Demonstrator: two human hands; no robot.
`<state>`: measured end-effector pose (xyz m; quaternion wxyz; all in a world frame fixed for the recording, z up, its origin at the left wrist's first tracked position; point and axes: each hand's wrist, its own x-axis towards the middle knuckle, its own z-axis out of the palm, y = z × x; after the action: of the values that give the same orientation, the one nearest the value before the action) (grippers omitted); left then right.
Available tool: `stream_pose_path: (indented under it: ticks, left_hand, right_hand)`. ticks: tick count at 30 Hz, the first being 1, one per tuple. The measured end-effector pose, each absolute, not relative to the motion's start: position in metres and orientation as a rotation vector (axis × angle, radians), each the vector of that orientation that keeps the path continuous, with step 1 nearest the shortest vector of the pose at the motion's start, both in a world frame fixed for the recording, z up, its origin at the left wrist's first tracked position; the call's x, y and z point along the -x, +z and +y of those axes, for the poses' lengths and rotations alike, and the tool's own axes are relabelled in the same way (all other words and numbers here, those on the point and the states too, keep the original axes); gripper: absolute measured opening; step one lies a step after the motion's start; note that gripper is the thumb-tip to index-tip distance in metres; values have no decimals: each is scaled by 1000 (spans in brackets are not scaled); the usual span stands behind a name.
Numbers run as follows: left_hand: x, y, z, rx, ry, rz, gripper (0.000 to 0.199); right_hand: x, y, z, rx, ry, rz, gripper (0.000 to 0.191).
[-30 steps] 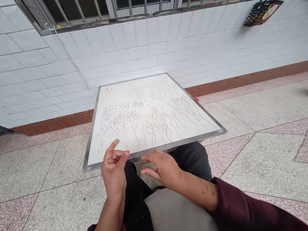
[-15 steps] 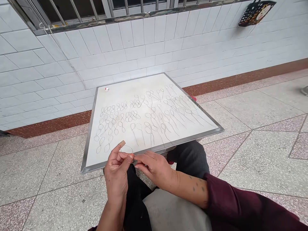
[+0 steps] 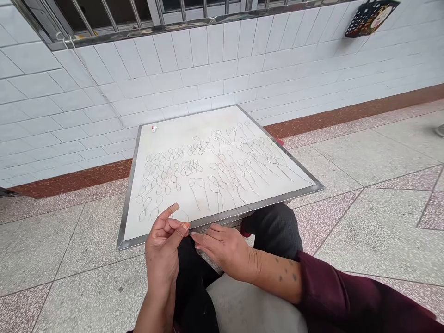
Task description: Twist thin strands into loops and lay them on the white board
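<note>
My left hand (image 3: 164,240) is closed in a pinch at the table's near edge, holding a thin wire loop (image 3: 188,215) that arches above its fingertips. A tan strip of tape (image 3: 174,207) wraps the tip of its raised finger. Just to the right, my right hand (image 3: 224,249) has thumb and fingers pressed together near the same wire; what lies between them is too small to make out. Beyond the hands, several wire pieces (image 3: 214,187) with a loop and long tails lie on the white tabletop (image 3: 180,129). Several figure-eight wires (image 3: 167,185) lie at left.
A metal rim (image 3: 222,216) borders the table. A small red-and-white object (image 3: 154,129) sits near its far left corner. Behind stands a white tiled wall (image 3: 194,78) with a barred window above. A dark basket (image 3: 371,18) hangs at upper right. My knees are under the near edge.
My left hand has shifted slightly left with the wire loop. The gap between the two hands' fingertips has widened a little. The wires on the table look the same.
</note>
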<state>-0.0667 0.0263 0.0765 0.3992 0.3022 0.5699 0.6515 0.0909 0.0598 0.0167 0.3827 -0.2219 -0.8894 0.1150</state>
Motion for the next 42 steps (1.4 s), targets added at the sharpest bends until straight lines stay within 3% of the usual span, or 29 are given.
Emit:
stream_pose_path:
  ticks: [3,11,17,23,28,32,38,42]
  left_hand:
    - [74,80,25,-786,1641,1460,53]
    - [86,85,16,-795,1728,1484,51]
    - [79,86,16,-803,1756,1467,53]
    - [85,89,14,-794,1817,1528,40]
    - [95,91,7,-862,1810,1587,57]
    - [85,88,5,-908,1604,1490,68]
    - [61,85,10,-960,1427,1394,70]
    - [54,85,10,-934,1416,1405,70]
  right_hand:
    - [-94,13,56,542,311,-2314,15]
    - [-114,1,52,523,347,-2461,23]
    - [-120,-5,49,583,383,-2435,13]
    - [-124,-10,45,423,329,-2501,24]
    - [-138,-20,59,765,419,-2462,20]
    - [-139,9,74,1011,722,-2177,21]
    - [-105,57,77,796,1493,-1698,23]
    - [-93,56,76,772,1702,-1534,26]
